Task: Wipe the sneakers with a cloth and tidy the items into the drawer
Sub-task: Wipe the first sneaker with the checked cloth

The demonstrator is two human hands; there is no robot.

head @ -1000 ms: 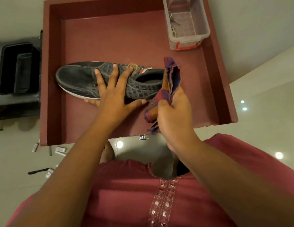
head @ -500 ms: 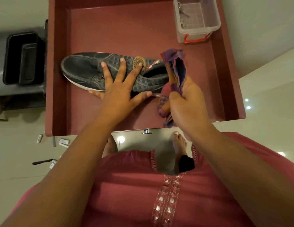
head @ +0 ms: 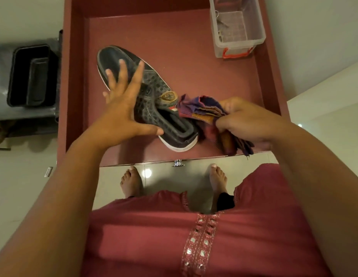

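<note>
A dark grey sneaker [head: 154, 92] lies diagonally in the open maroon drawer [head: 74, 76], toe to the far left and heel towards me. My left hand [head: 122, 110] rests on its left side with straight, spread fingers, the thumb against the heel collar. To the right of the heel, my right hand [head: 246, 120] grips a folded purple and orange cloth [head: 202, 108]. The cloth's free end touches the sneaker's tongue and opening. Only one sneaker is in view.
A clear plastic box [head: 238, 31] with red clips stands in the drawer's far right corner. A black bin [head: 32, 74] sits on the floor to the left. The drawer's metal knob [head: 178, 162] points at my bare feet [head: 132, 182]. Small items lie on the floor at left.
The sneaker has swung from lying across the drawer to a diagonal, heel towards me. My right hand has lowered the cloth from upright down against the shoe's opening.
</note>
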